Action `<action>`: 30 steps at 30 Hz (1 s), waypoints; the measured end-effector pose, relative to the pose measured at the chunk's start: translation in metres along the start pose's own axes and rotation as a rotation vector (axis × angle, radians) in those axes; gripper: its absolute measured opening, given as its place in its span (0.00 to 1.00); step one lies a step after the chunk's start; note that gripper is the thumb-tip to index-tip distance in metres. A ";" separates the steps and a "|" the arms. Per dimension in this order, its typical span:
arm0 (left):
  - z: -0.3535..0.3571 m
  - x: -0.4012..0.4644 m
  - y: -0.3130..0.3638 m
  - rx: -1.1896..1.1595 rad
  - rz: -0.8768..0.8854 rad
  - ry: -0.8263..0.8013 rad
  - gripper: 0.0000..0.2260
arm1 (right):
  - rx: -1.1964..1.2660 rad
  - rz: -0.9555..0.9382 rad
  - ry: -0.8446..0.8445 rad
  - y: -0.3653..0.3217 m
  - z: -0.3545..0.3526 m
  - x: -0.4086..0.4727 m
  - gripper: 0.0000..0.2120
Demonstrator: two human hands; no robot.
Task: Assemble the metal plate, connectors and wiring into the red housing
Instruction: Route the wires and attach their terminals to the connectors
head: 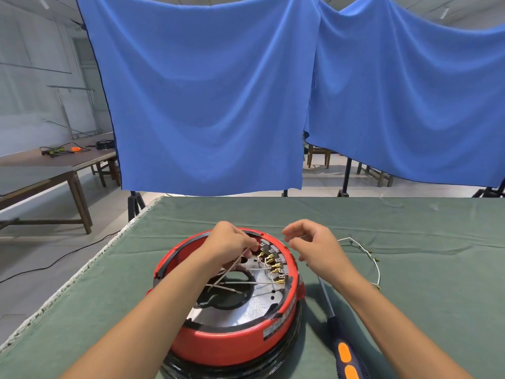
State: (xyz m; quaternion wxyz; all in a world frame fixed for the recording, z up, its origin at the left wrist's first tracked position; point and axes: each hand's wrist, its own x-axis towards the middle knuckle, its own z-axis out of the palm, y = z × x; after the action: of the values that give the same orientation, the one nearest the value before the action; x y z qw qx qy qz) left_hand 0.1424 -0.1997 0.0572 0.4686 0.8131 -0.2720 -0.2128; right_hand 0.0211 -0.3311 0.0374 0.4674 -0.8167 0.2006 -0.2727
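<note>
The round red housing (pixel 232 340) sits upside down on the green cloth, with the metal plate (pixel 254 307) lying inside it. Brass connectors (pixel 274 265) line the plate's right inner edge, and thin white wires (pixel 235 283) cross the plate's dark central opening. My left hand (pixel 229 242) hovers over the far rim and pinches wire ends near the connectors. My right hand (pixel 314 244) floats just right of the housing, fingers loosely curled, with a thin wire running from its fingertips. A loose white wire with brass terminals (pixel 374 262) lies on the cloth to the right.
A screwdriver (pixel 341 340) with a dark and orange handle lies on the green table cloth (pixel 410 228) right of the housing. Blue curtains (pixel 207 105) hang behind the table. A wooden table (pixel 54 165) with tools stands at the far left.
</note>
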 end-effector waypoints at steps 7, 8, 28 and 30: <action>0.006 0.005 -0.017 -0.076 -0.006 -0.060 0.11 | -0.025 0.028 0.062 0.004 0.031 0.014 0.09; 0.007 0.006 -0.018 -0.098 -0.008 -0.059 0.12 | -0.030 0.036 0.054 0.006 0.034 0.013 0.09; 0.012 0.014 -0.027 -0.073 -0.003 -0.054 0.10 | 0.007 0.064 0.026 0.014 0.034 0.012 0.15; 0.012 0.015 -0.027 -0.070 -0.007 -0.054 0.09 | 0.009 0.066 0.023 0.014 0.034 0.012 0.15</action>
State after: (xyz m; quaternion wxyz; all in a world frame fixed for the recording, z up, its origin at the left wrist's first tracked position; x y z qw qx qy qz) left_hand 0.1534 -0.2058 0.0260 0.4887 0.7910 -0.2741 -0.2457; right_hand 0.0506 -0.3229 0.0138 0.4776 -0.8041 0.2316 -0.2676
